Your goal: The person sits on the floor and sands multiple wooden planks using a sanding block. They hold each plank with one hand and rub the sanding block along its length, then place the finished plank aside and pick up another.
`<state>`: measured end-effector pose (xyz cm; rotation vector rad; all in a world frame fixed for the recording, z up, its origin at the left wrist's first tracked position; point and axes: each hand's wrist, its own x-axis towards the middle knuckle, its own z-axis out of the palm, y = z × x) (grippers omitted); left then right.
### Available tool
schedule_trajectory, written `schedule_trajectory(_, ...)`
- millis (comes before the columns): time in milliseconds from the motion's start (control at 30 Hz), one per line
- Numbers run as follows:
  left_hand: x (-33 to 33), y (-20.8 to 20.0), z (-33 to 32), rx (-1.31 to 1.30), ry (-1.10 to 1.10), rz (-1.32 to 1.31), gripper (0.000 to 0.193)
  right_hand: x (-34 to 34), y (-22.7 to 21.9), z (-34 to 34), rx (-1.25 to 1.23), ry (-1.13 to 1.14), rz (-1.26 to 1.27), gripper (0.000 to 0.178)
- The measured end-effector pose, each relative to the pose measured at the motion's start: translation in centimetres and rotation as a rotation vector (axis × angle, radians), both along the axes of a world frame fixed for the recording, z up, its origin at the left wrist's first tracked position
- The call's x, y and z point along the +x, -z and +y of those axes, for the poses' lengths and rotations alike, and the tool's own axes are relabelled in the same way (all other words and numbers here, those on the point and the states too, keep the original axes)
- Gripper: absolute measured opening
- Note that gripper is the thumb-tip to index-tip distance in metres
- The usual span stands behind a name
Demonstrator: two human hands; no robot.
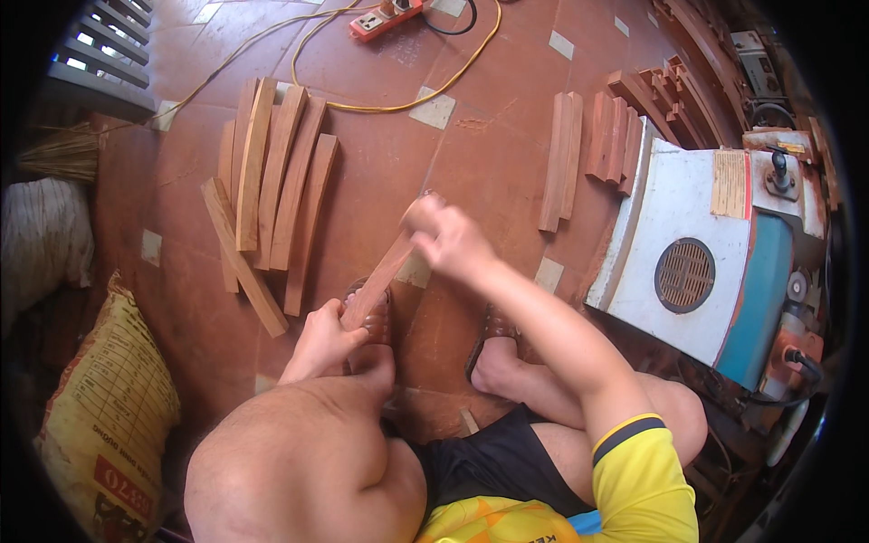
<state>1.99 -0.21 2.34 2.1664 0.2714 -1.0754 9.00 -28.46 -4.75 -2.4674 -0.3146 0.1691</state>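
Observation:
A reddish-brown wooden strip (385, 276) slants up and away from me, over my left sandal. My left hand (328, 342) is closed round its near end. At the far end my right hand (453, 240) is closed, with its fingers partly blurred. A tan-brown piece (419, 215), wider than the strip, shows under those fingers; I cannot make out what it is. The strip's far tip is hidden there. To the left, several similar wooden strips (282, 176) lie fanned out on the floor, one (243, 258) crossing askew at the near side.
More strips (561, 163) and short pieces (614, 140) lie right, beside a white and teal machine (692, 217). Timber (697, 81) is stacked behind. A yellow cord (462, 77) loops near an orange power strip (385, 20). A yellow sack (118, 407) stands left on the tiled floor (389, 163).

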Motion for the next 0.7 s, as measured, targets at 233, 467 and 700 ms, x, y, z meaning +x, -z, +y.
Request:
schedule_trajectory(233,0.2,-0.1,-0.3,0.008,0.011,0.003,0.053,-4.1,-1.6,1.3,0.132,-0.226,-0.039,0.073)
schedule_trajectory(467,0.3,-0.4,-0.3,-0.005,0.011,0.06,0.054,1.2,0.1,-2.0,-0.063,0.216,0.147,0.067)
schedule_trajectory(700,-0.1,-0.3,-0.2,-0.017,-0.001,0.081,0.054,-4.8,-3.3,3.7,0.129,-0.349,-0.063,0.075)
